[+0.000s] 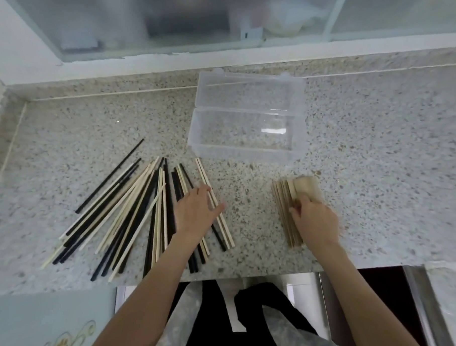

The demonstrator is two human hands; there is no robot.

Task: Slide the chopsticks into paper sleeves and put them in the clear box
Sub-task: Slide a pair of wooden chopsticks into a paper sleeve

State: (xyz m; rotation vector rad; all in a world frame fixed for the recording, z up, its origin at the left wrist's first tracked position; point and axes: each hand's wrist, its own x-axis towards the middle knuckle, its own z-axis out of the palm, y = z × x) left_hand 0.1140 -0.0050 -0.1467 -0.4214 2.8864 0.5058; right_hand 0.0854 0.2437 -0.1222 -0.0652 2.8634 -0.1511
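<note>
A loose spread of black and pale wooden chopsticks (134,211) lies on the left of the speckled stone counter. My left hand (194,211) rests flat on the right part of the spread, fingers straight, over a pale pair (209,189). A stack of tan paper sleeves (288,196) lies to the right. My right hand (314,218) sits on that stack, fingertips curled on the top sleeve's edge. The clear box (244,146) stands open behind, nothing inside, lid (249,93) folded back.
The counter (378,166) ends in a near edge just below my wrists. A raised stone rim runs along the back and left. Frosted sliding windows stand behind the counter. A pale blue cabinet door shows at lower left.
</note>
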